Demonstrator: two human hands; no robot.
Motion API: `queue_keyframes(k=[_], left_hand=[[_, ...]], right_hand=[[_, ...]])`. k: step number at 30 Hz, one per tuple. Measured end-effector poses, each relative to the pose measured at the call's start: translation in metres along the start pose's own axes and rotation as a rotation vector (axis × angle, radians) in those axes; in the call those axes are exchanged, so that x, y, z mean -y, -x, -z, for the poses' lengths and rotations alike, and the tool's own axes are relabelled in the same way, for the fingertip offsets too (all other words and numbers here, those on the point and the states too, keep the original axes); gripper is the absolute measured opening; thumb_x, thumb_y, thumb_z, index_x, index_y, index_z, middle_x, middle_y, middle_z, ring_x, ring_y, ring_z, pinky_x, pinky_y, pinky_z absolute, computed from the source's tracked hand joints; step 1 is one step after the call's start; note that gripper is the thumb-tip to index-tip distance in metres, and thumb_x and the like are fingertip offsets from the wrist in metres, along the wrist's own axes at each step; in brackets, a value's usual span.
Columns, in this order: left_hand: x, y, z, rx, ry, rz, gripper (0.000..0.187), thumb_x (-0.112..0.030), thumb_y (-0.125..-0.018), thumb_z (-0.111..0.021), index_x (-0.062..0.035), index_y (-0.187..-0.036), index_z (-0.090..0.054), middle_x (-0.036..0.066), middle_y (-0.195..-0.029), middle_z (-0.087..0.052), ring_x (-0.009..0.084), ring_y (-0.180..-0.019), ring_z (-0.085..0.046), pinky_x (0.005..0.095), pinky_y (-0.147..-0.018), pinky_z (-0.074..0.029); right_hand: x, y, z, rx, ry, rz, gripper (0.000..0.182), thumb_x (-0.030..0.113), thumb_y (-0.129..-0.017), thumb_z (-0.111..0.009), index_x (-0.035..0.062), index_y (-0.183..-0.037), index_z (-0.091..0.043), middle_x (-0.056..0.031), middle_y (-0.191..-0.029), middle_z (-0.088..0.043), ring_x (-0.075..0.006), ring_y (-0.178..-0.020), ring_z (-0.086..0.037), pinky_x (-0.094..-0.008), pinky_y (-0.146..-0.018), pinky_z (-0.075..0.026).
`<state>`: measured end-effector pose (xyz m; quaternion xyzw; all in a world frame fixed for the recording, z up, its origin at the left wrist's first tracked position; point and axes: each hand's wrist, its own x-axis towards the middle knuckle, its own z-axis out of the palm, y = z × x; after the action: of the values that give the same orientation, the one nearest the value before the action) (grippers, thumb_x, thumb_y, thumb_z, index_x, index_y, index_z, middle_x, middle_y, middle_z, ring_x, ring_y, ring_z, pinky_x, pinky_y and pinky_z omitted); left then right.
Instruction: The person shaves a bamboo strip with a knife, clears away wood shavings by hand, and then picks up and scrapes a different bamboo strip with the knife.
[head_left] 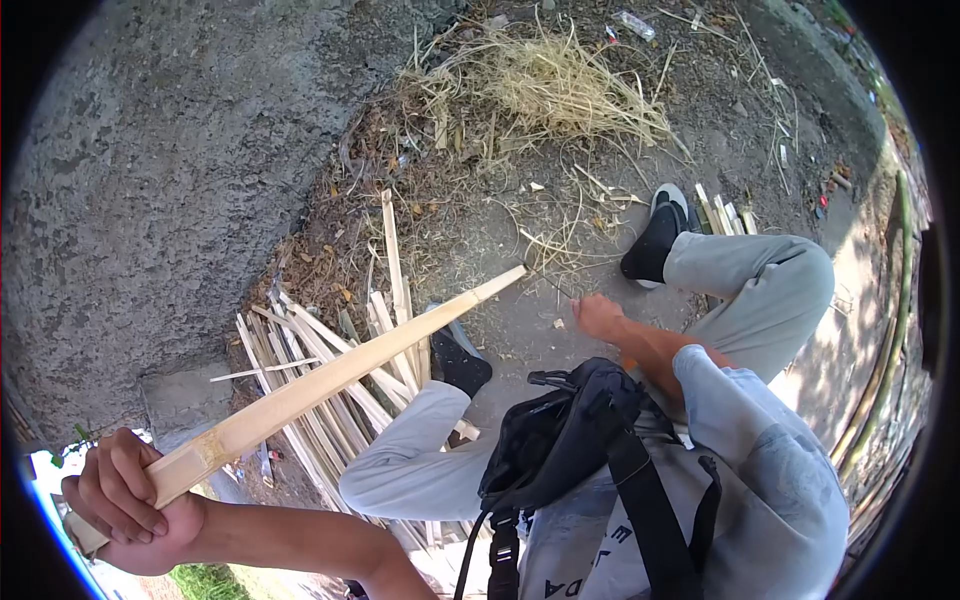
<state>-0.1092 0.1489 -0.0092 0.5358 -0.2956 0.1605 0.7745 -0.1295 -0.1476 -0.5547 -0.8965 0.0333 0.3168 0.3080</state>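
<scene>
A long pale split bamboo strip [330, 374] runs slantwise from the lower left up to the middle of the view. My left hand [135, 500] is wrapped round its near end. Beyond the strip's far tip, my right hand [598, 316] is closed, and a thin dark blade or rod seems to stick out of it toward that tip; its handle is hidden in the fist. Under the strip, between the wall and my foot, lies a pile of split bamboo strips [310, 420].
A rough grey wall [180, 180] rises at the left. Shavings [550, 90] are heaped on the ground ahead. More short strips [722, 214] lie beside one foot. Long poles [885, 370] lie at the right. A black bag [545, 430] hangs at my waist.
</scene>
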Motion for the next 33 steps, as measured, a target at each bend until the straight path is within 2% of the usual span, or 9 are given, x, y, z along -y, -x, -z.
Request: queue_keyframes(k=[5, 8, 11, 14, 17, 23, 29, 32, 33], left_hand=[[0.001, 0.001, -0.002, 0.033, 0.054, 0.059, 0.043, -0.027, -0.092, -0.031, -0.0197, -0.050, -0.029, -0.004, -0.032, -0.032, 0.0049, -0.022, -0.024, 0.0173, -0.038, -0.024], [0.000, 0.002, -0.001, 0.037, 0.022, 0.058, 0.045, -0.031, -0.094, -0.032, -0.0198, -0.051, -0.029, -0.004, -0.032, -0.030, 0.0051, -0.023, -0.023, 0.0182, -0.038, -0.023], [0.001, 0.001, -0.002, 0.056, -0.018, 0.056, 0.042, -0.031, -0.093, -0.032, -0.0190, -0.053, -0.030, -0.003, -0.034, -0.027, 0.0059, -0.025, -0.023, 0.0201, -0.039, -0.022], [0.002, 0.001, -0.003, 0.062, -0.011, 0.050, 0.041, -0.029, -0.092, -0.034, -0.0189, -0.053, -0.030, -0.003, -0.034, -0.028, 0.0057, -0.025, -0.023, 0.0205, -0.039, -0.022], [0.000, -0.001, 0.002, 0.008, 0.023, 0.091, 0.049, -0.037, -0.095, -0.034, -0.0202, -0.050, -0.028, -0.005, -0.032, -0.030, 0.0040, -0.023, -0.024, 0.0181, -0.039, -0.022], [0.003, 0.001, -0.005, 0.029, 0.040, 0.080, 0.047, -0.034, -0.095, -0.036, -0.0197, -0.050, -0.029, -0.005, -0.033, -0.030, 0.0039, -0.024, -0.024, 0.0186, -0.039, -0.020], [0.007, 0.002, -0.010, 0.022, 0.047, 0.066, 0.047, -0.039, -0.095, -0.038, -0.0182, -0.053, -0.031, -0.005, -0.034, -0.030, 0.0047, -0.025, -0.023, 0.0194, -0.038, -0.019], [0.008, 0.005, -0.013, -0.016, 0.005, 0.038, 0.046, -0.038, -0.094, -0.039, -0.0170, -0.054, -0.032, -0.003, -0.035, -0.032, 0.0050, -0.026, -0.025, 0.0206, -0.039, -0.018], [0.009, 0.007, -0.017, -0.046, -0.022, 0.022, 0.046, -0.037, -0.094, -0.040, -0.0169, -0.054, -0.032, -0.003, -0.036, -0.032, 0.0052, -0.026, -0.025, 0.0209, -0.038, -0.018]], right_hand=[[0.033, 0.020, 0.023, -0.010, -0.020, 0.105, 0.053, 0.037, -0.099, -0.035, -0.0042, -0.092, -0.068, -0.0297, -0.091, -0.065, -0.0464, -0.090, -0.064, -0.0529, -0.085, -0.050], [0.003, 0.000, -0.005, 0.019, 0.019, 0.059, 0.053, 0.038, -0.099, -0.036, -0.0034, -0.090, -0.068, -0.0291, -0.092, -0.066, -0.0461, -0.091, -0.064, -0.0530, -0.085, -0.050], [0.001, 0.000, 0.002, 0.012, 0.037, 0.015, 0.051, 0.037, -0.099, -0.035, -0.0018, -0.100, -0.067, -0.0267, -0.103, -0.065, -0.0426, -0.097, -0.064, -0.0521, -0.086, -0.051], [0.027, 0.010, 0.024, 0.067, 0.034, 0.034, 0.050, 0.037, -0.099, -0.036, -0.0020, -0.103, -0.067, -0.0265, -0.107, -0.064, -0.0422, -0.101, -0.062, -0.0512, -0.090, -0.049], [0.029, 0.005, 0.017, 0.070, -0.013, -0.022, 0.050, 0.038, -0.098, -0.037, -0.0026, -0.102, -0.067, -0.0273, -0.108, -0.063, -0.0430, -0.102, -0.062, -0.0502, -0.091, -0.049], [0.020, 0.007, 0.025, 0.033, -0.055, 0.041, 0.053, 0.038, -0.098, -0.037, -0.0051, -0.099, -0.067, -0.0284, -0.098, -0.065, -0.0456, -0.094, -0.063, -0.0512, -0.087, -0.051], [0.084, 0.048, 0.046, -0.024, -0.132, 0.348, 0.053, 0.040, -0.098, -0.037, -0.0012, -0.093, -0.068, -0.0294, -0.086, -0.065, -0.0468, -0.092, -0.063, -0.0528, -0.084, -0.051], [0.099, 0.068, 0.046, -0.072, -0.239, 0.369, 0.052, 0.040, -0.099, -0.036, 0.0003, -0.091, -0.069, -0.0291, -0.088, -0.065, -0.0473, -0.091, -0.063, -0.0539, -0.081, -0.051], [0.091, 0.063, 0.038, -0.057, -0.210, 0.282, 0.052, 0.040, -0.099, -0.036, 0.0001, -0.092, -0.069, -0.0290, -0.088, -0.065, -0.0475, -0.089, -0.063, -0.0539, -0.081, -0.051]])
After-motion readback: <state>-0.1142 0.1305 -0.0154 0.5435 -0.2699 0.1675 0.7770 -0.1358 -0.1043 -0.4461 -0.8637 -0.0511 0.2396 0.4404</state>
